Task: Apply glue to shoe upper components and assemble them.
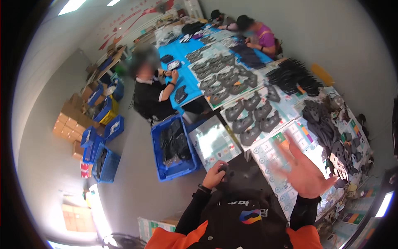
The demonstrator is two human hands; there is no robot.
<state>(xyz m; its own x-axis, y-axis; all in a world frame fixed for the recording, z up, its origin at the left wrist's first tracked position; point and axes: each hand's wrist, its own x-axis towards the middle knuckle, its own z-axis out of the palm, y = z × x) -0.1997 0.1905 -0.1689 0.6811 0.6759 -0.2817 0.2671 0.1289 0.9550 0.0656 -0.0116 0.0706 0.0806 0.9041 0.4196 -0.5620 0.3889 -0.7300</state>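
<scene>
My left hand point(214, 174) is low in front of me, its fingers curled round a small dark rounded object point(224, 168) whose kind I cannot make out. My right hand point(306, 171) is raised over the near right part of the table, palm up and fingers spread, with nothing in it; the fingers are blurred. Beyond it, dark grey curved moulded pieces point(262, 111) lie in rows on the printed sheets. To its right is a heap of dark pieces point(318, 122). A shiny pale board point(210, 135) lies just past my left hand.
A blue crate point(155, 143) with black bagged pieces stands left of the board. One person point(150, 93) sits at the left side of the blue-covered table point(188, 85); others point(265, 37) work at the far end. Blue bins point(108, 164) and cardboard boxes point(70, 120) stand along the left wall.
</scene>
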